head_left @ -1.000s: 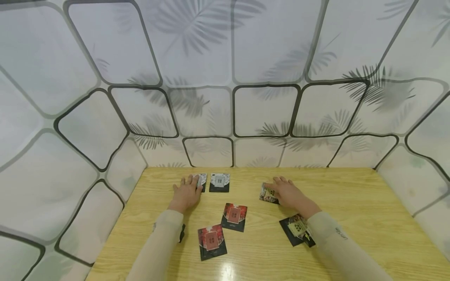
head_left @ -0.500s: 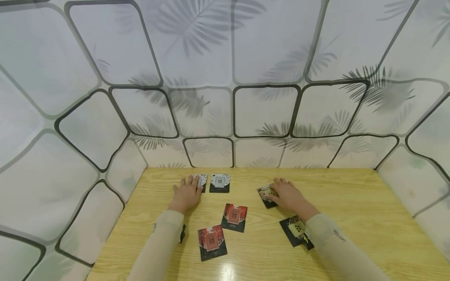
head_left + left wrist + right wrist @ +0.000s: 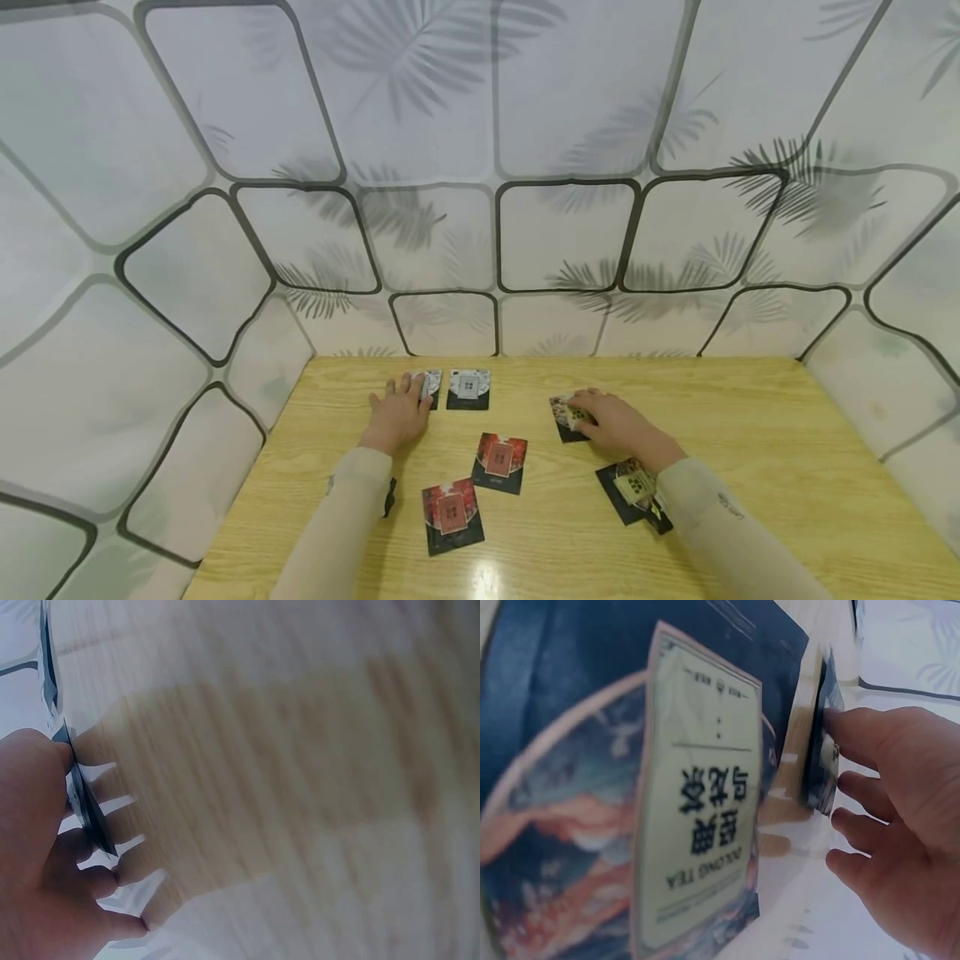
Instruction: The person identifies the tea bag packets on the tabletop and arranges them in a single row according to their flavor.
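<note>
At the back left of the table my left hand rests with spread fingers on a white-and-black tea packet, covering much of it. In the left wrist view the thumb touches that packet's edge. A matching white-and-black packet lies just to its right. Farther right, my right hand holds a tea packet with a yellowish label between thumb and fingers, low over the wood. The right wrist view shows the thumb against this packet. Below the right wrist lies an oolong tea packet, partly over another dark packet.
Two red-and-black packets lie between the arms, corners close together. A small dark object shows beside the left sleeve. The wooden table ends at a patterned fabric wall behind and at the sides.
The right hand has turned its packet and shifted it slightly left and toward the person, then straightened it a little. The left hand has stayed still on its packet.
</note>
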### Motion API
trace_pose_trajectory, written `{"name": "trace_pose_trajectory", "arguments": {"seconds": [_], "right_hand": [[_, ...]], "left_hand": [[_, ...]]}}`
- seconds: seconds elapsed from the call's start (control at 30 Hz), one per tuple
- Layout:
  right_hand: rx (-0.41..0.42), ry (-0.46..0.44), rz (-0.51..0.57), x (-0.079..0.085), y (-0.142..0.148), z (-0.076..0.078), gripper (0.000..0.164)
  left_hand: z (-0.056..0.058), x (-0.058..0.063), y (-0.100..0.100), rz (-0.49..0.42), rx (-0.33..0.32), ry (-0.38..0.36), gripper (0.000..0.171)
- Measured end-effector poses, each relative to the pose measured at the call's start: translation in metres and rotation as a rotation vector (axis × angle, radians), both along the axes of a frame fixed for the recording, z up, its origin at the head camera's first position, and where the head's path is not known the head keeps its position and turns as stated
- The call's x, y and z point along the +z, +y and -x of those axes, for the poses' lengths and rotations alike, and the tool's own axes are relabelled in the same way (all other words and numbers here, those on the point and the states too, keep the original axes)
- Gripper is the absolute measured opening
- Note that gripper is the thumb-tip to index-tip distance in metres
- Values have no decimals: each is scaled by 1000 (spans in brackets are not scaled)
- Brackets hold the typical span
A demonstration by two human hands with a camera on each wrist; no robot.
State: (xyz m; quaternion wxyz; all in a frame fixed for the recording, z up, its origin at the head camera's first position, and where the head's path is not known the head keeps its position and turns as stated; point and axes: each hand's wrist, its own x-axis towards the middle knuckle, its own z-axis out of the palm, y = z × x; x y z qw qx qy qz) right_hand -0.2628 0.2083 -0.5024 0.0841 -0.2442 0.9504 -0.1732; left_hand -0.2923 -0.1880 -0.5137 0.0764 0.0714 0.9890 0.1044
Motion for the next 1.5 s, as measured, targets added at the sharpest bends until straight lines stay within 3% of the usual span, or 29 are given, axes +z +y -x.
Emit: {"name": "trace_pose_trajectory", "arguments": {"seconds": [0.53, 1.03, 1.5], "right_hand": [[-68, 13, 21, -10, -23, 9, 53], [-35, 38, -1, -12, -49, 21, 52], [-31, 9, -16, -8, -69, 29, 52]], "left_hand": [[1, 1, 0, 8, 8, -6, 62], [3, -3, -1, -46, 9, 5, 61], [2, -1, 0, -38, 13, -2, 62]]}}
